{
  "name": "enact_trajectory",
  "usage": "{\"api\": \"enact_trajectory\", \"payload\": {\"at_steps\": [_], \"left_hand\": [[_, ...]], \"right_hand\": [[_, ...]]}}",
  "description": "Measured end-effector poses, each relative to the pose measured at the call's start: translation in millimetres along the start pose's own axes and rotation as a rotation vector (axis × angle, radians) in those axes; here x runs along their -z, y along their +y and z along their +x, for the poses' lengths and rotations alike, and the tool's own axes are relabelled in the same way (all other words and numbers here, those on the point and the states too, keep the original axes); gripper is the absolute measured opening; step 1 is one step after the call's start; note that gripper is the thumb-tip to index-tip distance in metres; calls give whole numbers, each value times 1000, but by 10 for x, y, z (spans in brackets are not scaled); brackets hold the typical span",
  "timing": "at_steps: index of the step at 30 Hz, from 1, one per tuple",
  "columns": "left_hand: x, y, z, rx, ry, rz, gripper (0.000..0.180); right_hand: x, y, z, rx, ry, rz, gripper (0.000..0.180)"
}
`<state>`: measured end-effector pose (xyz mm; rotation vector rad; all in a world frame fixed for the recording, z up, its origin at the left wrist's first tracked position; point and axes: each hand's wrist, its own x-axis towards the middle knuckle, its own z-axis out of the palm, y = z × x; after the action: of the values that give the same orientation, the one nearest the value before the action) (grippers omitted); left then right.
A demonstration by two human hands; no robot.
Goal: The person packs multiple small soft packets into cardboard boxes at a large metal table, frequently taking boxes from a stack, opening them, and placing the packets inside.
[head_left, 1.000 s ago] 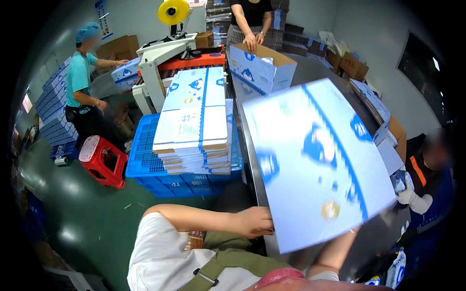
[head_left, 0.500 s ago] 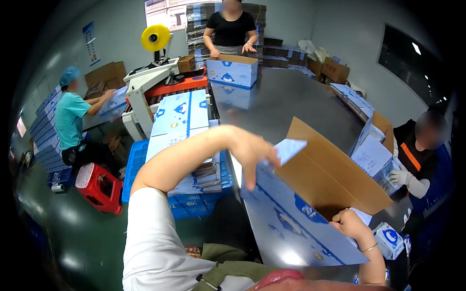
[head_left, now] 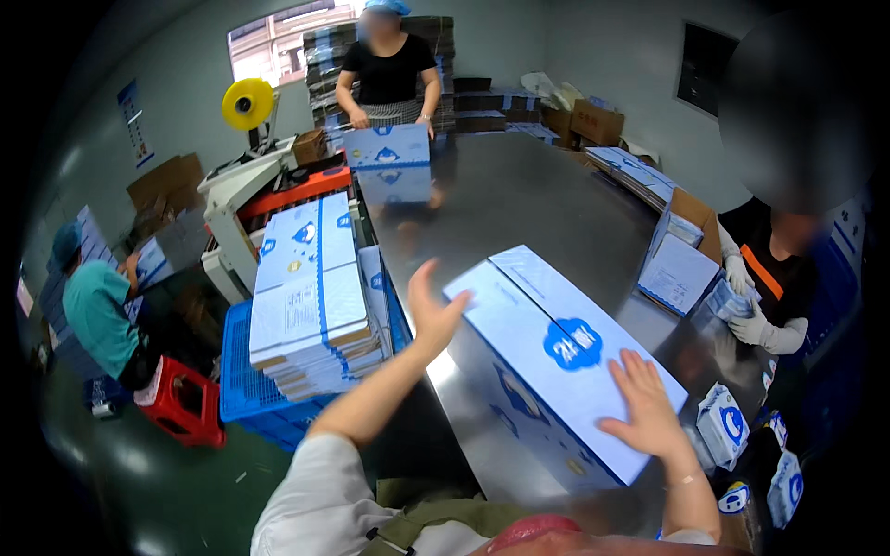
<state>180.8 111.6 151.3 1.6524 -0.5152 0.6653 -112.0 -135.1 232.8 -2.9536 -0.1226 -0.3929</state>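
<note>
Here, right fingers [head_left: 637,378] splayed on carton [head_left: 570,343], left fingers [head_left: 423,284] parted

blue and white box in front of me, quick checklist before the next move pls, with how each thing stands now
1. Right hand on the blue and white box: ok, spread on its top.
2. Left hand in contact: cannot tell; it is open at the far left corner, thumb by the edge.
3. Top flaps down: ok, lying flat side by side.
4. Box's underside closed: cannot tell, it is out of sight.
5. Table clear by the box's right end: not ok, a white and blue pack lies close by.
</note>
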Motion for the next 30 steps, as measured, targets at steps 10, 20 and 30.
{"api": "enact_trajectory", "payload": {"at_steps": [10,20,30], "left_hand": [[-343,689,-1172,348,-863,-732,41],[-169,1716,-272,-405,-1501,273,24],[529,0,830,321,-1065,632,32]], "right_hand": [[-625,407,-951,-558,671,801,73],[137,-784,409,147,627,-139,27],[-934,181,12,58,307,-57,30]]}}
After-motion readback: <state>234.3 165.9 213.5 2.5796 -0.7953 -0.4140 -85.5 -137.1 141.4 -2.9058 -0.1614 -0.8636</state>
